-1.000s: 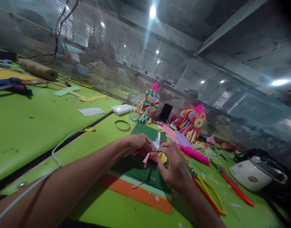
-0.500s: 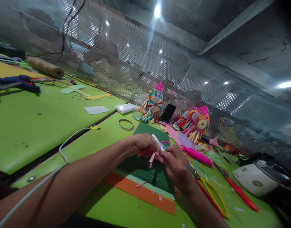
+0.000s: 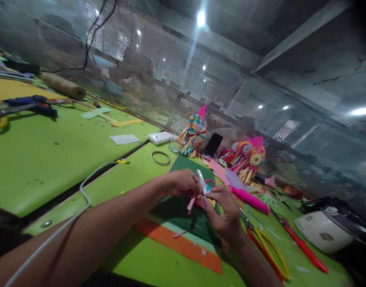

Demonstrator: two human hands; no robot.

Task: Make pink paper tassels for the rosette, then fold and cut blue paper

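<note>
My left hand (image 3: 185, 182) is closed around a bundle of pink paper strips (image 3: 191, 204), and a narrow white strip (image 3: 201, 179) stands up from its fingertips. My right hand (image 3: 226, 213) meets it from the other side, thumb and index fingertips at the base of the white strip with a small colourful paper piece between them. Part of that piece is hidden by the fingers. Both hands are above a dark green sheet (image 3: 180, 213), which lies over pale green and orange paper (image 3: 183, 245).
Right of my hands lie yellow-and-red-handled scissors (image 3: 268, 251), a pink thread bundle (image 3: 251, 200) and a red-handled tool (image 3: 305, 247). Behind stand paper ornaments (image 3: 197, 133) and a phone (image 3: 213, 144). A ring (image 3: 160, 158) and a white cable (image 3: 84, 191) are on the left.
My right fingers have loosened and spread a little, drawing slightly away from the left hand. The white strip now stands more upright. The whole view has shifted slightly.
</note>
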